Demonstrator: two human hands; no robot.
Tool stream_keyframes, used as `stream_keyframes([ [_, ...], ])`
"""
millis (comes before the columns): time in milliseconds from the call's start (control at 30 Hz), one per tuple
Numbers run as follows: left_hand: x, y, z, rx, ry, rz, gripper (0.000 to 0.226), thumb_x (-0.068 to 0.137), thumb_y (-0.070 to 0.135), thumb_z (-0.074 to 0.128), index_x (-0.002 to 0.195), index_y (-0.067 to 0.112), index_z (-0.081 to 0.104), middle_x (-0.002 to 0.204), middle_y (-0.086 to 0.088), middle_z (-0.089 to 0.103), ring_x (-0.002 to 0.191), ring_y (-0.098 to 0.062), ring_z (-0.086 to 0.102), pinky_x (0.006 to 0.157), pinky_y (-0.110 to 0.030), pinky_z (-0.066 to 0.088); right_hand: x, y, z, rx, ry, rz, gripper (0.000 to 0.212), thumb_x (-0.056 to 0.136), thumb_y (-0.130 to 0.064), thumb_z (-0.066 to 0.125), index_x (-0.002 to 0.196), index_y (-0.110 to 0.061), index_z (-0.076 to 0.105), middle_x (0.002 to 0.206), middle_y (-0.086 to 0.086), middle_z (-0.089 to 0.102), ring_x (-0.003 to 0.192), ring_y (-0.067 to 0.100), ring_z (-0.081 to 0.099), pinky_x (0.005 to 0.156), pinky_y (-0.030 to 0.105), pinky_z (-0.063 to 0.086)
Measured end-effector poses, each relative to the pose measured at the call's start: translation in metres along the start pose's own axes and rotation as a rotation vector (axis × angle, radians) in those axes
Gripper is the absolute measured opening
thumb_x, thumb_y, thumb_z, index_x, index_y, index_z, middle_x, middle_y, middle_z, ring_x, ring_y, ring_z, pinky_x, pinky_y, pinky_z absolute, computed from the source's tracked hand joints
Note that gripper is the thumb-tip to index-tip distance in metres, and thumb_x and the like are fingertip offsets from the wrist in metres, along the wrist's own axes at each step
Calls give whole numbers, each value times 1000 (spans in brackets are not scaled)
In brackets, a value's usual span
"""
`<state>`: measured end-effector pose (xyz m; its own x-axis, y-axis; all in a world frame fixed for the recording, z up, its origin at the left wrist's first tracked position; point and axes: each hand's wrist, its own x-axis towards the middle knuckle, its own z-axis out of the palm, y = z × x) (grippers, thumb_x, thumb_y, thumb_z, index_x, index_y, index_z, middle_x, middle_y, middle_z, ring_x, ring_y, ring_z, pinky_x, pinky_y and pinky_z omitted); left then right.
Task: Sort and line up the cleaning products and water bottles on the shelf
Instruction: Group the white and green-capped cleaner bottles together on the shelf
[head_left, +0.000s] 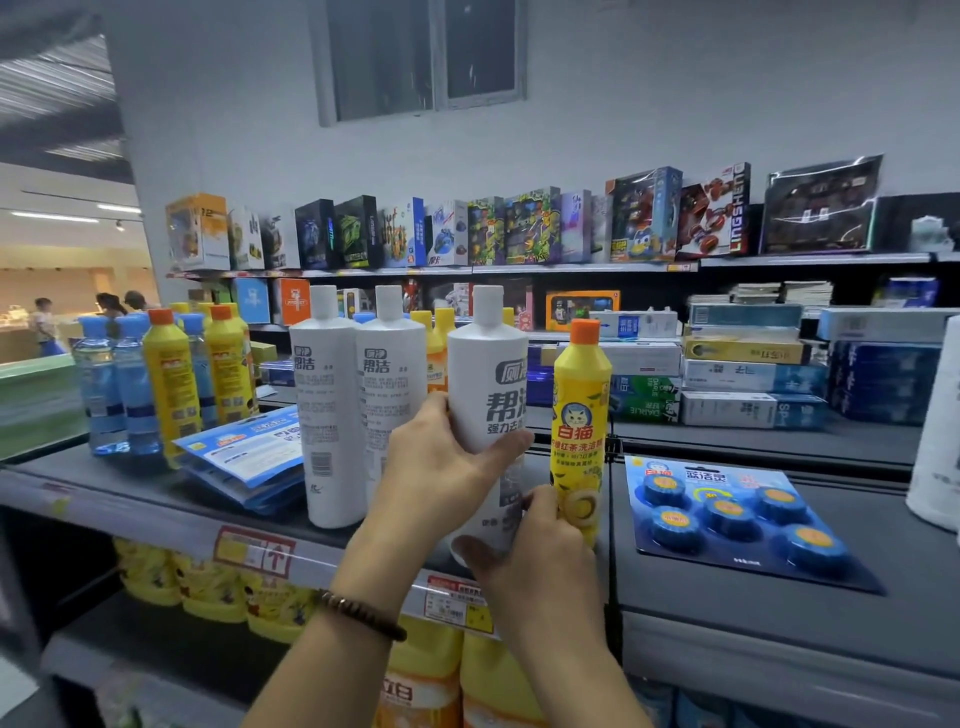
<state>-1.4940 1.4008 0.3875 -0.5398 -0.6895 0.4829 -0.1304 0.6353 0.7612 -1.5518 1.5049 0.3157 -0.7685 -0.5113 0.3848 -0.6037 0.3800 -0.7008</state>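
Both hands hold a tall white cleaner bottle (488, 374) at the front of the grey shelf (727, 613). My left hand (431, 473) grips its middle, and my right hand (535, 551) grips its base. Two matching white bottles (332, 410) stand just to its left. A yellow dish-soap bottle (579, 431) with an orange cap stands right beside it, against my right fingers. Further left stand blue-capped water bottles (111, 384) mixed with yellow orange-capped bottles (171, 384).
A blue blister card of toilet blocks (727, 514) lies flat on the right. Blue flat packs (244, 452) lie left of the white bottles. A white roll (935, 441) stands at the right edge. Toothpaste boxes (748, 374) are stacked behind, yellow jugs (426, 675) below.
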Motion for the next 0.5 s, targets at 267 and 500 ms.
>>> stream_keyframes([
  [267,10,2,-21,-91,-191,-86,36,86,43,87,114,32,67,110,13,78,102,-12,75,87,-45,66,-2,0,1,-21,-49,-26,60,77,-52,85,108,-35,37,107,-9,68,97,20,69,78,40,62],
  [500,-2,9,-26,-242,-154,-55,44,83,35,90,118,26,64,108,11,80,103,-14,77,89,-50,66,-11,-2,-11,44,18,-45,62,78,-50,84,122,-37,43,117,-11,65,106,21,64,83,36,55],
])
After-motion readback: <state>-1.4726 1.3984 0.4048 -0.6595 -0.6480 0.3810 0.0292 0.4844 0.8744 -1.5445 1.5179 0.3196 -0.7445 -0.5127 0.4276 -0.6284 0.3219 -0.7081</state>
